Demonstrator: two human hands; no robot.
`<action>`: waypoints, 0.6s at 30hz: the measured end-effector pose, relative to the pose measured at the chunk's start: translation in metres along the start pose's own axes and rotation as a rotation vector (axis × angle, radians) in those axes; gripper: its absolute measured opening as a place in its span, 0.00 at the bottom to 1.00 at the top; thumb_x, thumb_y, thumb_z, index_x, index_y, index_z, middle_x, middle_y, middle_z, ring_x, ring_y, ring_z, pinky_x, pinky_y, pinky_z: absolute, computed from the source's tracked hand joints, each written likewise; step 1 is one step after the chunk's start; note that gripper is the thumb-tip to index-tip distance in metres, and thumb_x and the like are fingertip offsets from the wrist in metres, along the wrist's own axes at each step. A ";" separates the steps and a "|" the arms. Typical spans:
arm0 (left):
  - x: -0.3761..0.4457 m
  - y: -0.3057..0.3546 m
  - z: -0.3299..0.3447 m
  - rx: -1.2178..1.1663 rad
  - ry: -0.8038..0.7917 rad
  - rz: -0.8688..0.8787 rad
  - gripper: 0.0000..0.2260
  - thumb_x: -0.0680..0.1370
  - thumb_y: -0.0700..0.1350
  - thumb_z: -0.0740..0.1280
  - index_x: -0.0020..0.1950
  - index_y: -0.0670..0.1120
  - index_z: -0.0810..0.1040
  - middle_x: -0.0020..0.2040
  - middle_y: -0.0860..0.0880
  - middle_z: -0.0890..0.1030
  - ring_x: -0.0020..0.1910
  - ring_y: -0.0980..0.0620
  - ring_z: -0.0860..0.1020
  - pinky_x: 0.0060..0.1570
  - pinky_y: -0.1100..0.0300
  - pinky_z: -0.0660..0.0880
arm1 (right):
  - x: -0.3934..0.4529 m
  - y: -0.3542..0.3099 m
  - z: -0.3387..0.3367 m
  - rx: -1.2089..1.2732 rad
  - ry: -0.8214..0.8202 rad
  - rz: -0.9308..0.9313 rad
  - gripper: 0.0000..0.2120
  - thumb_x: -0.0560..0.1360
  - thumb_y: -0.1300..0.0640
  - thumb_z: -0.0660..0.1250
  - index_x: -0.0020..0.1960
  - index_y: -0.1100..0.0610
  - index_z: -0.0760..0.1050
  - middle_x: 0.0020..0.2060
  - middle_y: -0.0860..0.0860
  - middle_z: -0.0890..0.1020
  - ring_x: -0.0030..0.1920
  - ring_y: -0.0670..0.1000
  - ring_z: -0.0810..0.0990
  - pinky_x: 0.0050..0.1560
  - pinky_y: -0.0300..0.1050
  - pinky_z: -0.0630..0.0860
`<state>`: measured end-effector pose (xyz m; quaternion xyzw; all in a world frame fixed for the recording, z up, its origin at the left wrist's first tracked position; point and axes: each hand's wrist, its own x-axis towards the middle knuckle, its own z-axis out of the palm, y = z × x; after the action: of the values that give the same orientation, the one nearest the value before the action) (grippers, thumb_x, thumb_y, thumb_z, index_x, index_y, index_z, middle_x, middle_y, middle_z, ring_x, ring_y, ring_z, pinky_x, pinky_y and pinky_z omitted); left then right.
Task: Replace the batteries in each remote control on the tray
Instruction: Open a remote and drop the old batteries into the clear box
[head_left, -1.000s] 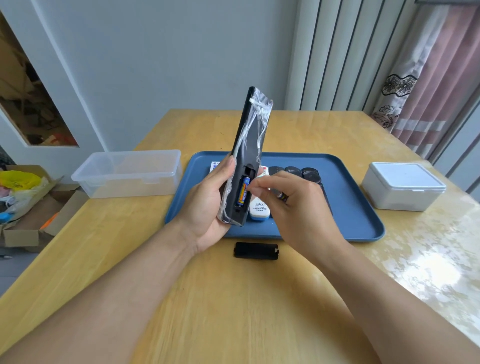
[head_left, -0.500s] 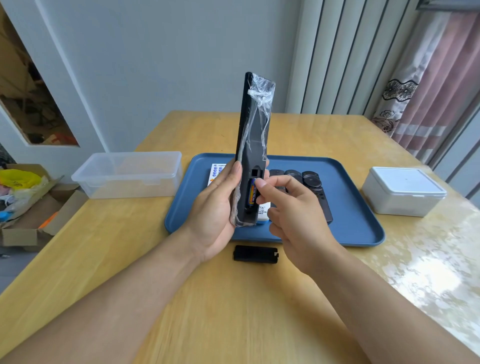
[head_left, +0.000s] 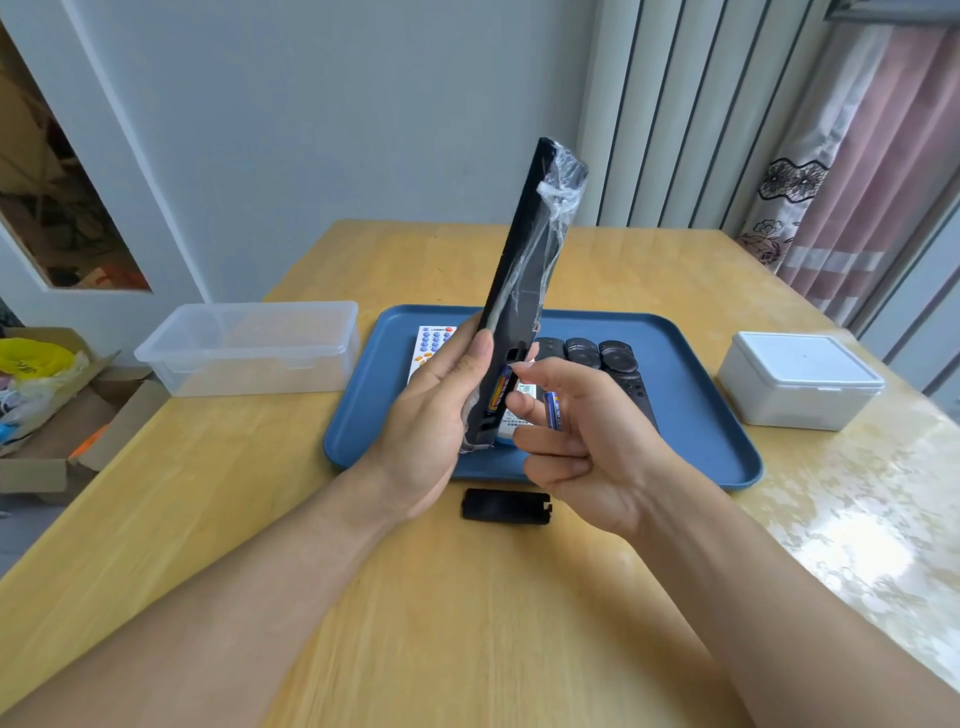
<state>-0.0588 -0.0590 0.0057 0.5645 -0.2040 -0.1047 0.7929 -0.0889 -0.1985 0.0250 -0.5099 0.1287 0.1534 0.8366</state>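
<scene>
Progress early: left hand (head_left: 431, 410) clamps black remote (head_left: 524, 291) upright over tray (head_left: 691, 457), one battery (head_left: 500, 388) inside; right hand (head_left: 582, 441) pinches removed battery (head_left: 554, 410). Cover (head_left: 506, 505) on tabletop (head_left: 467, 623). Other remotes (head_left: 602, 358) untouched.

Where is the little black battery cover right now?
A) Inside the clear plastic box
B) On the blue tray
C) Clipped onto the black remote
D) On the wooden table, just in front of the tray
D: the small black battery cover lies flat on the yellow wooden table, just in front of the blue plastic tray's near rim, with neither hand touching it.
</scene>
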 end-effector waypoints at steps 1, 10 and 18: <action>0.000 0.000 -0.001 0.013 -0.007 0.008 0.21 0.82 0.51 0.57 0.74 0.46 0.72 0.69 0.49 0.79 0.71 0.51 0.75 0.76 0.47 0.63 | 0.000 -0.001 0.000 0.004 -0.010 0.012 0.08 0.75 0.57 0.68 0.47 0.49 0.70 0.35 0.48 0.76 0.22 0.44 0.54 0.22 0.36 0.48; -0.001 -0.006 0.000 0.255 -0.105 0.104 0.21 0.84 0.46 0.56 0.77 0.44 0.68 0.72 0.50 0.76 0.74 0.55 0.71 0.75 0.57 0.64 | 0.004 -0.003 -0.006 0.022 -0.045 0.060 0.07 0.73 0.59 0.62 0.50 0.51 0.69 0.34 0.49 0.73 0.22 0.44 0.53 0.21 0.35 0.48; 0.000 -0.008 0.000 0.349 -0.118 0.133 0.20 0.85 0.43 0.56 0.78 0.45 0.67 0.73 0.53 0.75 0.74 0.57 0.70 0.75 0.59 0.63 | 0.007 0.000 -0.007 0.013 0.007 0.044 0.05 0.71 0.60 0.62 0.46 0.51 0.71 0.34 0.49 0.73 0.23 0.44 0.53 0.20 0.34 0.50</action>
<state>-0.0579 -0.0616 -0.0019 0.6715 -0.3022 -0.0480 0.6749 -0.0827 -0.2039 0.0191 -0.5022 0.1440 0.1692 0.8357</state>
